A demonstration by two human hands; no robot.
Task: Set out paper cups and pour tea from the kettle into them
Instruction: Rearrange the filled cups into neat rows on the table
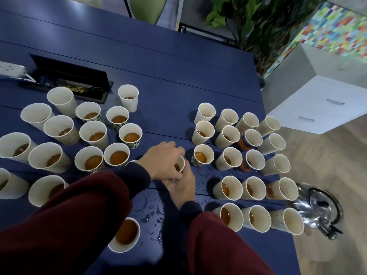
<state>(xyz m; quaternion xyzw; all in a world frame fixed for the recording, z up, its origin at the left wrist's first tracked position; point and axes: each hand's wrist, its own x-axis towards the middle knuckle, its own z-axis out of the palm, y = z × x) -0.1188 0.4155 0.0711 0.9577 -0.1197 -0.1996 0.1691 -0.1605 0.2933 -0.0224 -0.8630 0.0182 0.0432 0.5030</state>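
Right now both hands are on one paper cup [180, 165] with tea in it. The left hand [163, 161] curls over its rim from the left, and the right hand [181, 188] grips its lower part from the near side. Other cups, many with tea, stand in a left cluster [93, 135] and a right cluster [228, 135] either side of it. The steel kettle [317, 207] sits far right of that cup, by the edge of the blue surface [168, 96].

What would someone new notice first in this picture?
Dozens of paper cups, most holding brown tea, crowd the blue table in two groups. In the gap between them, the left hand and the right hand hold one cup. A shiny steel kettle is beside the table's right edge.
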